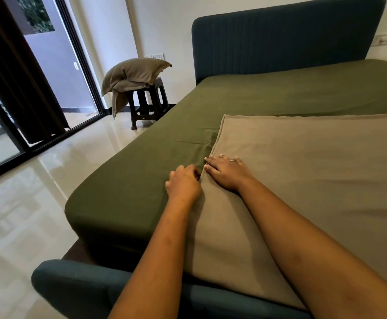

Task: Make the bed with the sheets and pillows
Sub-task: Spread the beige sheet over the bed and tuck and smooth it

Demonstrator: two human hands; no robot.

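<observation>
Pressing flat on the smooth taupe sheet [303,171], the right hand [225,172] keeps its fingers straight; the left hand [183,181] pinches that sheet's edge over the olive fitted sheet [141,176]. Limp taupe pillows [133,73] slump on a black plastic stool [147,104] beside the ribbed blue headboard [280,40].

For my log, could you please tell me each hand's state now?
Left hand: pinches the tan sheet at its edge.
Right hand: open, pressing flat on it.

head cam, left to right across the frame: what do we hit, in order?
Dark curtain → pillows stacked on the black stool → left hand, fingers curled, pinching the taupe sheet at its edge → right hand, flat on that sheet. Headboard and green fitted sheet span too wide to place.
</observation>
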